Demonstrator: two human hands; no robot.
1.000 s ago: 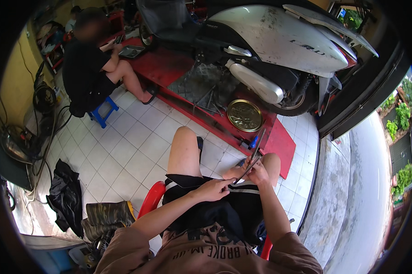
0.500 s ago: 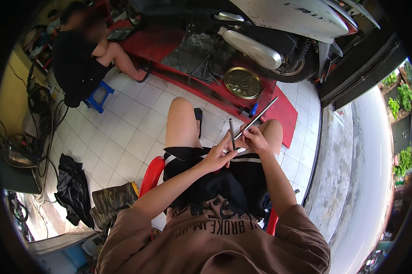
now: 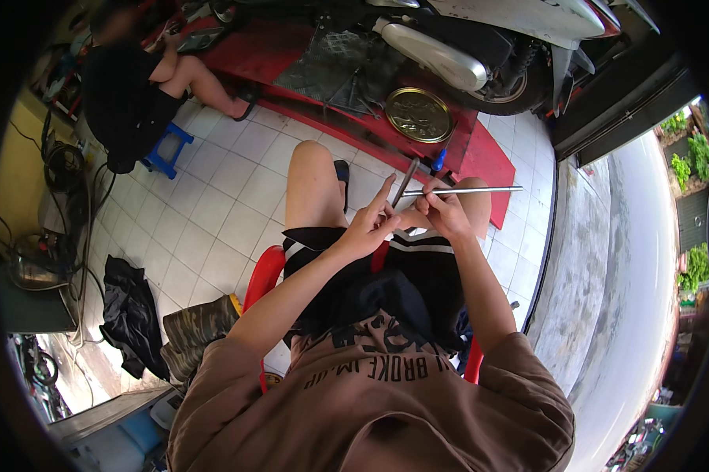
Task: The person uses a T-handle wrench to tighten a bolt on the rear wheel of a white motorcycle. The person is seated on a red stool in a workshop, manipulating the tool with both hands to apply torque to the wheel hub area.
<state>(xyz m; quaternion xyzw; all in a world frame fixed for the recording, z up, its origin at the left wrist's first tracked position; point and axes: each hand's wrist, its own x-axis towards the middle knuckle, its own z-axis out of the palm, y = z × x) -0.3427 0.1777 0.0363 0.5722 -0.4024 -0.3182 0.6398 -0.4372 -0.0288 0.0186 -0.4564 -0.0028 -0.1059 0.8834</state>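
I sit with both hands over my lap. My left hand (image 3: 374, 226) is closed on a dark metal rod (image 3: 407, 177) tilted upward, with one finger stretched along it. My right hand (image 3: 442, 211) grips a long, thin silver rod (image 3: 492, 189) that lies roughly level, its left end at the dark rod. Just beyond my hands are a blue-handled tool (image 3: 440, 160) and a round gold-coloured metal tray (image 3: 419, 114) on a red platform (image 3: 492, 177).
A motor scooter (image 3: 480, 23) stands on the platform. A co-worker (image 3: 126, 86) sits on a blue stool (image 3: 164, 161) at the upper left. Cables (image 3: 63, 161), a black bundle of fabric (image 3: 126, 315) and camouflage boots (image 3: 197, 330) lie left. A roadway (image 3: 629, 267) runs at right.
The silver rod has swung from a steep diagonal to nearly level. The dark rod now leans to the right, and my left index finger has stretched out along it.
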